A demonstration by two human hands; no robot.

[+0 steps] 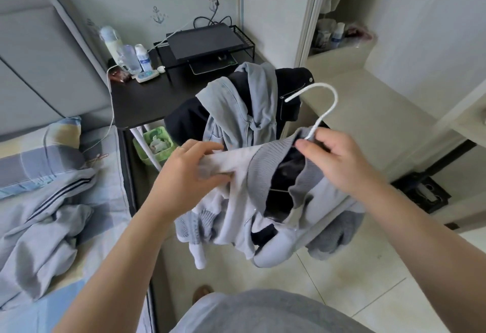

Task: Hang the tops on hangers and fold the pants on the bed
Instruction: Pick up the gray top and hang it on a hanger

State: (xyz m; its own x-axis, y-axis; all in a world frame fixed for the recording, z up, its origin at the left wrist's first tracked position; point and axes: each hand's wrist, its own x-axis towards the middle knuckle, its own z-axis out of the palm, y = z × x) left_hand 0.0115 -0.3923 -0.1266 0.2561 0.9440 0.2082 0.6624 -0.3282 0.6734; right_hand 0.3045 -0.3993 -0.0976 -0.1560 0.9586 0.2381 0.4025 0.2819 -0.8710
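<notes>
A white jacket with a grey ribbed collar [260,175] hangs in the air in front of me, over a white hanger [326,106] whose hook sticks up out of the collar. My right hand [334,159] pinches the hanger's neck just below the hook. My left hand [184,175] grips the jacket's left shoulder fabric. Grey pants with dark side stripes [44,230] lie crumpled on the bed [105,259] at the left. More clothes, a light blue shirt [236,111] and dark garments [292,83], are heaped over a chair back behind the jacket.
A dark desk [142,101] with bottles, a laptop on a wire stand [205,40] and cables stands beyond the bed. A green bin [155,146] sits under it. An open wardrobe [342,51] is at the right. The floor below is pale tile.
</notes>
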